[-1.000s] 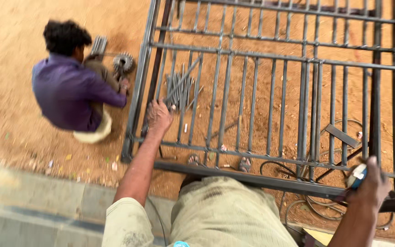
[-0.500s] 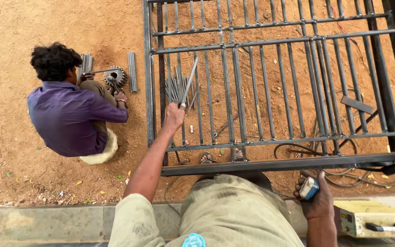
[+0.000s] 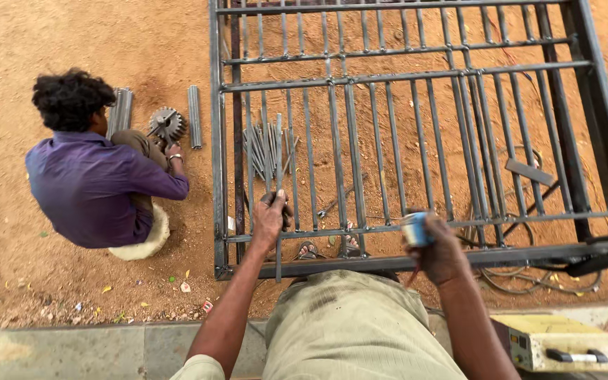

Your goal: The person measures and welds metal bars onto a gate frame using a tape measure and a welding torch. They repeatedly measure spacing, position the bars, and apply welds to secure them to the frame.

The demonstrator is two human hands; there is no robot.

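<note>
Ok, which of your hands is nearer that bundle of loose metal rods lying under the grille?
Left. The left hand grips a rod on the metal grille, just below the bundle of loose rods. The right hand, holding a small blue-and-white object, is farther right.

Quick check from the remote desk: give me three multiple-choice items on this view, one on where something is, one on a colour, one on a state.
1. Where does the yellow box with a black handle sit?
A. inside the metal grille frame
B. at the lower right, on the paved strip
C. beside the crouching person

2. What colour is the crouching person's shirt?
A. purple
B. white
C. orange

3. What is the left hand doing?
A. resting flat on the ground
B. hanging free
C. closed around a thin metal rod

Answers:
1 B, the box lies outside the metal grille frame, by the right arm.
2 A, the back and sleeve are plainly purple.
3 C, the fingers wrap the rod over the frame's bars; the right hand holds a small blue and white object.
</note>
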